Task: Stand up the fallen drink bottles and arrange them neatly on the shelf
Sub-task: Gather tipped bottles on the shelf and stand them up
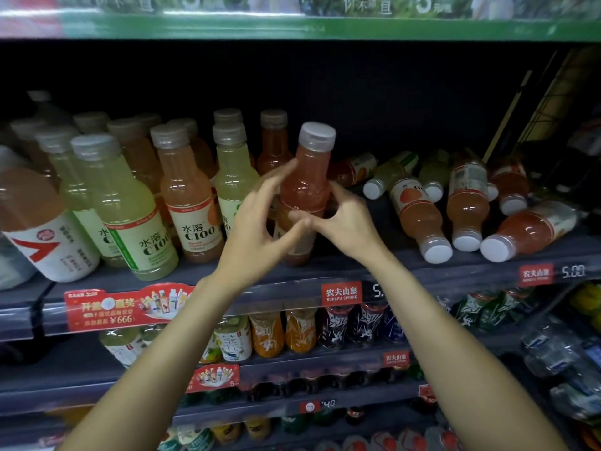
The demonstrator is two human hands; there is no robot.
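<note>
Both hands frame one upright pink bottle (304, 193) at the front of the shelf (406, 271). The left hand (260, 219) has its fingers spread and mostly straight against the bottle's left side, blurred, so a firm grip cannot be told. The right hand (344, 216) curls thumb and fingers around the bottle's waist from the right. To the left stand rows of upright yellow and orange bottles (185, 196). To the right, several fallen bottles (465, 203) lie on their sides, white caps toward the shelf edge, near a red price tag (341, 293).
</note>
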